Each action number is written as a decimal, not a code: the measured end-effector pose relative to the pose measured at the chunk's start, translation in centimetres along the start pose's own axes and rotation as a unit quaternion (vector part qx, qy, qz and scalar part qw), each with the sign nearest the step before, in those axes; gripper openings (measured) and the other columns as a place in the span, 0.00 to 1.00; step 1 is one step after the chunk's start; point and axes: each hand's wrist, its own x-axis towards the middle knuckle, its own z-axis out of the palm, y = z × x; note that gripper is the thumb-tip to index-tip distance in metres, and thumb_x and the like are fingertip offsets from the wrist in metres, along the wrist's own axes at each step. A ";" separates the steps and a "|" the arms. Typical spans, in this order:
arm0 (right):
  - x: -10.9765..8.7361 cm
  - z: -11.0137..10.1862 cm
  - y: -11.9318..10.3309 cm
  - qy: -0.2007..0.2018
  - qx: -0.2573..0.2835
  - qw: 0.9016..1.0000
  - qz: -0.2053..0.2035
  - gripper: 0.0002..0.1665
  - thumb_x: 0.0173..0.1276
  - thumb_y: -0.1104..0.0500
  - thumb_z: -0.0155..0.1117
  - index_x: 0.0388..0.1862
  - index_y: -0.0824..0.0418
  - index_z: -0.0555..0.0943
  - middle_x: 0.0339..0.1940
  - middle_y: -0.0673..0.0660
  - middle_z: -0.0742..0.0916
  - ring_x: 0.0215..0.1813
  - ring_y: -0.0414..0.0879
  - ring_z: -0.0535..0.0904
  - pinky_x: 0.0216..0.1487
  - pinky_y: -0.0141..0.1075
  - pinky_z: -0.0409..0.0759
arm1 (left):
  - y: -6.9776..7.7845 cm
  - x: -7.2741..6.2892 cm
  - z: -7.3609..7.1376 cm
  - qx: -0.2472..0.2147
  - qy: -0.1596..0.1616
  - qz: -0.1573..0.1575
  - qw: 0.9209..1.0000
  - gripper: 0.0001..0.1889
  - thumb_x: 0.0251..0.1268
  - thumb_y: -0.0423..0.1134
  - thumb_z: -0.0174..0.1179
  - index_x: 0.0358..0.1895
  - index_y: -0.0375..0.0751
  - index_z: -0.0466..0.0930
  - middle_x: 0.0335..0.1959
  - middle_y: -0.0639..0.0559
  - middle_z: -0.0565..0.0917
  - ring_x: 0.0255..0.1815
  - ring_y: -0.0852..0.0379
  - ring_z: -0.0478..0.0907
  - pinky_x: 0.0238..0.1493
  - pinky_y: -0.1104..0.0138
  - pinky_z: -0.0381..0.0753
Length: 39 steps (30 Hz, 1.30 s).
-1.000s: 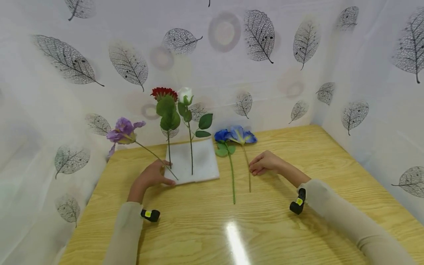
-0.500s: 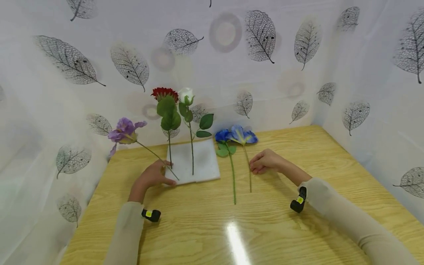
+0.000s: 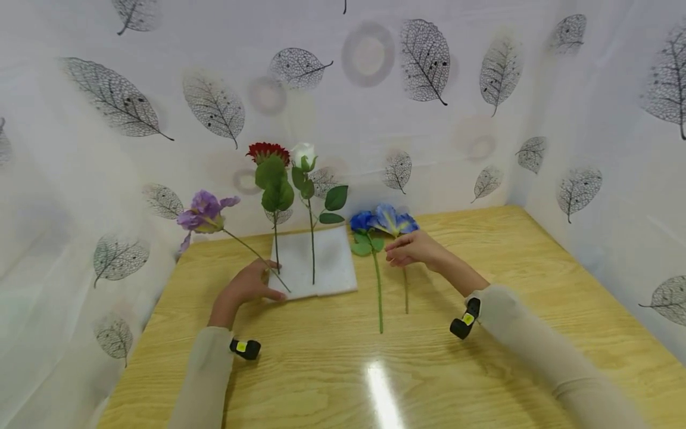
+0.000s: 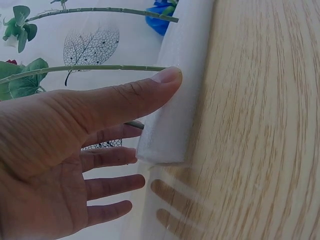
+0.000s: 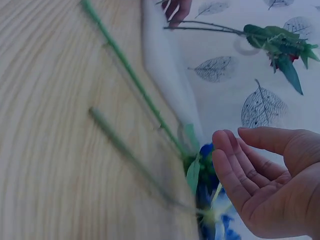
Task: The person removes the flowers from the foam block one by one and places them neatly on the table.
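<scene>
My left hand rests at the left front corner of a white foam block; its thumb lies along the front edge, with the other fingers stretched out in the left wrist view. A purple artificial iris leans left from the foam, beside upright stems of a red flower and a white rose. To the right, a blue rose and a light-blue artificial flower lie on the table. My right hand hovers over the light-blue flower's stem, fingers loosely bent, holding nothing in the right wrist view.
The wood-grain table runs back to a pale leaf-printed curtain, which also closes off both sides. The blue rose's stem points toward the front of the table. Both wrists carry small black cameras.
My right hand has left its place at the light-blue flower's lower stem and moved up and left, closer to the blooms. The left hand and foam have stayed put.
</scene>
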 end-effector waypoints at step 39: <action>6.0 13.5 -3.5 -0.052 0.165 0.979 -0.105 0.21 0.74 0.67 0.62 0.64 0.74 0.78 0.56 0.67 0.88 0.50 0.44 0.88 0.61 0.46 0.84 | 0.1 -0.5 0.2 -0.006 0.008 -0.020 1.000 0.47 0.44 0.52 0.83 0.69 0.39 0.72 0.68 0.31 0.72 0.69 0.31 0.69 0.69 0.40 0.70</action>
